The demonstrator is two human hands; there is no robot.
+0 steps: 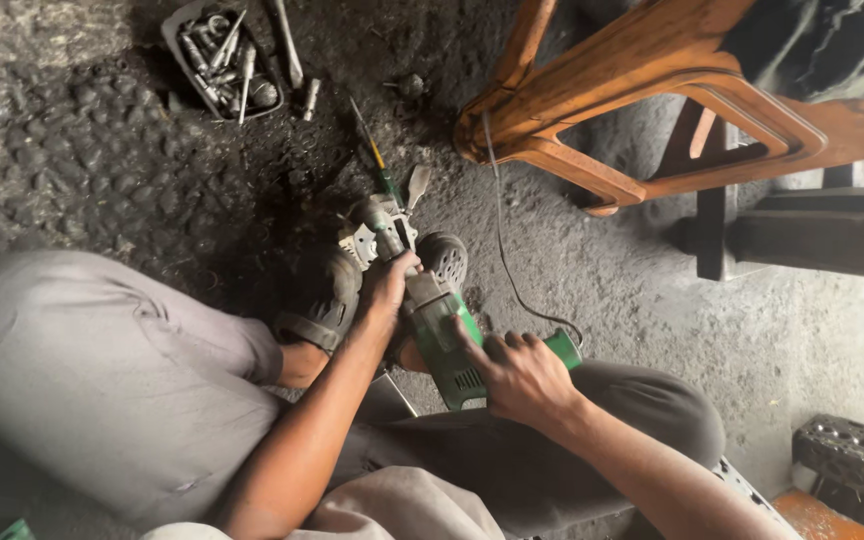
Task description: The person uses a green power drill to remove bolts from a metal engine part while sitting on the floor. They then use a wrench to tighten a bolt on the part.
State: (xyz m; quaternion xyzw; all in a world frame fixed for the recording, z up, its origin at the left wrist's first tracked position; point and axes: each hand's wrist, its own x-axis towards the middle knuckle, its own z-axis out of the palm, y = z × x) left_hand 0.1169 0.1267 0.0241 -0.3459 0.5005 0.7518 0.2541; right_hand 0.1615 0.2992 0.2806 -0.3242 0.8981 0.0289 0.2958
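A green angle grinder with a grey metal head lies over my feet, pointing away from me. My left hand grips the front of its body just behind the head. My right hand holds the rear of the green body near the handle end. A thin cord runs from the tool up toward the wooden stool. Both feet wear grey sandals under the tool. A screwdriver with a green and yellow handle lies on the ground just beyond the head.
A small tray of bolts and sockets sits at the top left on dark gritty ground. An orange wooden stool stands at the upper right. A metal engine part rests at the lower right.
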